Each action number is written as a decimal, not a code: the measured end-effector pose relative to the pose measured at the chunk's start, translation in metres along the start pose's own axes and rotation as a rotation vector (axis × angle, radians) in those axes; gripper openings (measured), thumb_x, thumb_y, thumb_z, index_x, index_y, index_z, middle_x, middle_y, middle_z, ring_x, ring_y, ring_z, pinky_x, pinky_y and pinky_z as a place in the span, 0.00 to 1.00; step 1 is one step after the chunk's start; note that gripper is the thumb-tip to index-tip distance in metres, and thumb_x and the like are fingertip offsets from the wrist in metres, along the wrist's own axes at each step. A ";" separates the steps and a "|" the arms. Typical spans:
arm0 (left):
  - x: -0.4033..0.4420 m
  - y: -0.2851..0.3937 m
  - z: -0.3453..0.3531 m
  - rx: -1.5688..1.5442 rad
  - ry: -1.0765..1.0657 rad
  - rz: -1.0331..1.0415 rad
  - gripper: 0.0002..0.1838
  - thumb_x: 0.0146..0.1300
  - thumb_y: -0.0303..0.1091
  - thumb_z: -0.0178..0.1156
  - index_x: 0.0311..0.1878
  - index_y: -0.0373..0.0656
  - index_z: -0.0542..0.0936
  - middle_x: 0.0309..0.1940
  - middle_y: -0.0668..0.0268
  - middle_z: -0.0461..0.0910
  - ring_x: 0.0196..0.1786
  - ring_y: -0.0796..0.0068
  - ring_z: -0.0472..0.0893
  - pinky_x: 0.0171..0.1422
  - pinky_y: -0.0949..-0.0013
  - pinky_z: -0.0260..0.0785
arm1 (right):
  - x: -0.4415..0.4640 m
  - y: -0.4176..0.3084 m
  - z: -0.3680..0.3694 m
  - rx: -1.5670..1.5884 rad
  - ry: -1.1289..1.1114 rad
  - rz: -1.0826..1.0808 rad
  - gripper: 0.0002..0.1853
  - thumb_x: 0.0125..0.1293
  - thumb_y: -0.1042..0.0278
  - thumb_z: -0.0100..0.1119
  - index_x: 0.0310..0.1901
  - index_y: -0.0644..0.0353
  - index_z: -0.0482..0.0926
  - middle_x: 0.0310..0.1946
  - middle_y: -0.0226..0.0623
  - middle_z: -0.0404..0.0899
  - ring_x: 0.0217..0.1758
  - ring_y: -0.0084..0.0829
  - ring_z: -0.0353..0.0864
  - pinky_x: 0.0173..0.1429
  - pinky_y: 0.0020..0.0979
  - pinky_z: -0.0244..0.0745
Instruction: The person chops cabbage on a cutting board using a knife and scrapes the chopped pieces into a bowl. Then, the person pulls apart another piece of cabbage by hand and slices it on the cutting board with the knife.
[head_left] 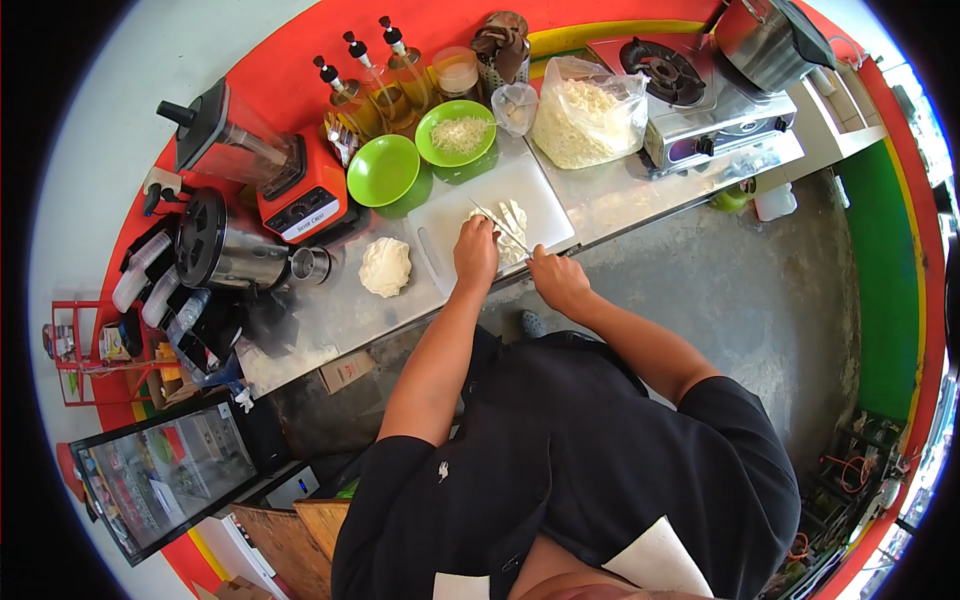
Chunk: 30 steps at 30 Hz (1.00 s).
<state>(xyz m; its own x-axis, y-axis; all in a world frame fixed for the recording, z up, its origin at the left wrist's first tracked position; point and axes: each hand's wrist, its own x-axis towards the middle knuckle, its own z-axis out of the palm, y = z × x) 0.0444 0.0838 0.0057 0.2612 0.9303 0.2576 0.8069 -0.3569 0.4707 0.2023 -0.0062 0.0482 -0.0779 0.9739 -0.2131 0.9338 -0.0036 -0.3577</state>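
My right hand [560,275] is closed around the handle end of a knife [503,226], whose blade slants up and to the left over a white cutting board [435,222]. Beside the blade, my left hand [477,250] has its fingers bent and pressed together on pale, cut pieces [514,218]; what lies under the fingertips is hidden. A larger pale, lumpy mass [385,267] sits on the metal counter, left of the board.
Behind the board are two green bowls [384,171], one with shreds, and a plastic bag of pale shreds [590,115]. A red blender [305,190] stands left, a gas stove [715,110] right. Pump bottles [352,98] line the wall.
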 end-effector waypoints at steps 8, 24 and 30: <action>0.001 0.002 -0.007 0.031 -0.026 -0.060 0.09 0.60 0.32 0.70 0.44 0.43 0.86 0.45 0.64 0.84 0.51 0.59 0.82 0.55 0.60 0.76 | -0.007 0.005 0.007 -0.028 -0.041 0.012 0.15 0.79 0.58 0.47 0.45 0.65 0.71 0.29 0.51 0.86 0.35 0.51 0.89 0.38 0.46 0.85; -0.003 0.001 0.000 0.079 -0.093 0.005 0.07 0.63 0.34 0.66 0.38 0.40 0.84 0.44 0.61 0.82 0.50 0.55 0.81 0.54 0.57 0.76 | 0.024 0.002 0.033 -0.041 -0.022 0.051 0.06 0.71 0.68 0.50 0.42 0.63 0.70 0.28 0.50 0.86 0.30 0.48 0.90 0.34 0.44 0.86; -0.005 0.003 -0.002 0.064 -0.100 0.006 0.09 0.64 0.34 0.66 0.41 0.39 0.85 0.45 0.62 0.81 0.53 0.57 0.79 0.56 0.57 0.76 | 0.027 0.004 0.043 -0.038 0.026 0.033 0.15 0.80 0.57 0.47 0.44 0.63 0.68 0.25 0.50 0.85 0.29 0.49 0.88 0.32 0.45 0.83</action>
<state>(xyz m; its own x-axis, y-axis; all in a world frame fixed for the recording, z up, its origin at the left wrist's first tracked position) 0.0443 0.0778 0.0072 0.3149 0.9333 0.1728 0.8365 -0.3589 0.4140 0.1888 0.0099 0.0016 -0.0385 0.9789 -0.2006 0.9484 -0.0274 -0.3158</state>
